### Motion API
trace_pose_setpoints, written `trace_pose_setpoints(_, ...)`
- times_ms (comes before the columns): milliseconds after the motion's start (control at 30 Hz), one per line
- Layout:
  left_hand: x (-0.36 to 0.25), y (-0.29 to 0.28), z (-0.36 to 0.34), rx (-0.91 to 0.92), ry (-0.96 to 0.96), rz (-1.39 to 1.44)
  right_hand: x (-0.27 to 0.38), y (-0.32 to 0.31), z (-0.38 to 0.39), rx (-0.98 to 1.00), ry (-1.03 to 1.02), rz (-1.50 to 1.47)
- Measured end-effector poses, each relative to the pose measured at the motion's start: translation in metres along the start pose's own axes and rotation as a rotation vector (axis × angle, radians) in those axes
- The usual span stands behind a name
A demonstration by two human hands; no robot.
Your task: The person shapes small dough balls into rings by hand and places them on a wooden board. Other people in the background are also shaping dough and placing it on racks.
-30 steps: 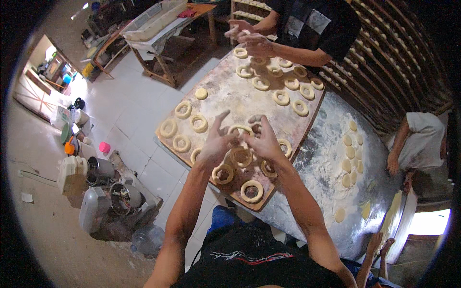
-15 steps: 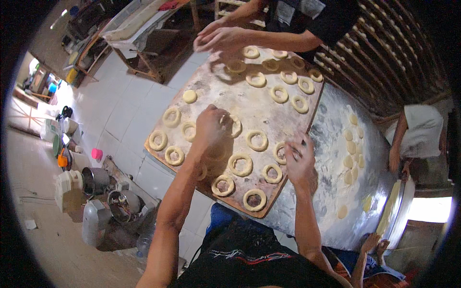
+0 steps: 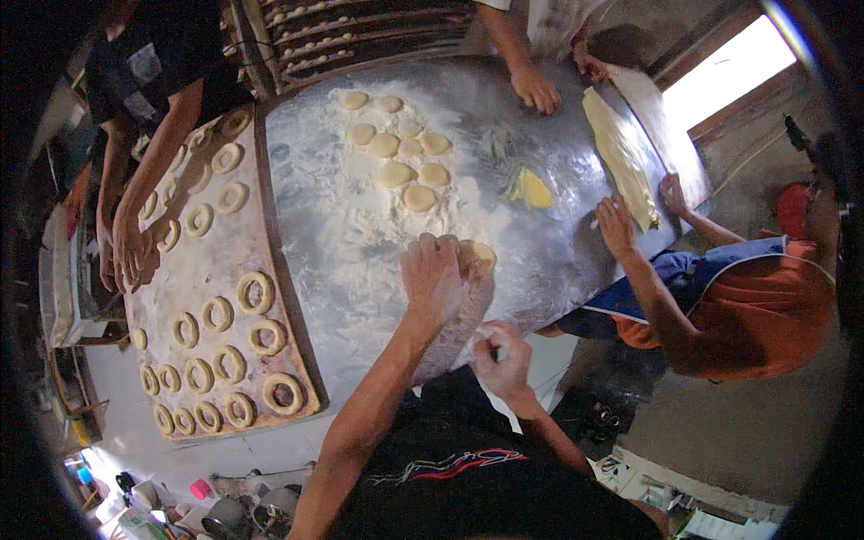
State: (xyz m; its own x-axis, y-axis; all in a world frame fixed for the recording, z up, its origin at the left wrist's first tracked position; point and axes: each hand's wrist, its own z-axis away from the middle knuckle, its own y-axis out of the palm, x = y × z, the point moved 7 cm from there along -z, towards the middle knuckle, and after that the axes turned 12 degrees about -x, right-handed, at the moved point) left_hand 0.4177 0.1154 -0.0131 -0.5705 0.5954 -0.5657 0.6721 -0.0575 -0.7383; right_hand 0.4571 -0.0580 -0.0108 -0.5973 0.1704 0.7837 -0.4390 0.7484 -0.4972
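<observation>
My left hand [image 3: 434, 281] is over the floured metal table, its fingers bent and pressed against a pale, flat dough disc [image 3: 479, 258] beside the thumb. Closer to my body, my right hand [image 3: 504, 362] is raised at the table's front edge with fingers curled inward. Whatever those fingers hold, if anything, is hidden. Several more dough discs [image 3: 384, 145] lie in a floury patch beyond my left hand. On the left, a wooden board [image 3: 202, 256] carries rows of dough rings [image 3: 256, 292].
A co-worker in black [image 3: 153, 72] leans over the board's far left side. To the right, a person in orange [image 3: 756, 306] touches a long dough strip [image 3: 616, 157]. Another person's hand [image 3: 537, 90] rests at the table's far edge. A yellow dough scrap [image 3: 533, 190] lies mid-table.
The view has swung right, from the board to the metal table. My left hand has left the rings and reached a dough disc. My right hand has drawn back toward my body.
</observation>
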Motion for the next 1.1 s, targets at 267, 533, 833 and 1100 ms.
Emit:
trace_pose_setpoints(267, -0.022, 0.033, 0.004, 0.104, -0.457, 0.652, -0.073, -0.036, -0.084, -0.136, 0.376, -0.507)
trace_pose_setpoints(533, -0.013, -0.027, 0.017, -0.106, -0.608, 0.921, -0.028, 0.035, -0.089, 0.267, 0.638, -0.889)
trace_pose_setpoints(833, 0.029, -0.118, 0.013, 0.069, -0.299, 0.628, 0.057, 0.089, -0.096, 0.708, 0.152, -0.448)
trace_pose_setpoints(1100, 0.101, -0.125, 0.001, -0.026, -0.248, 0.572, 0.116, 0.148, -0.108, 0.299, -0.31, 0.168)
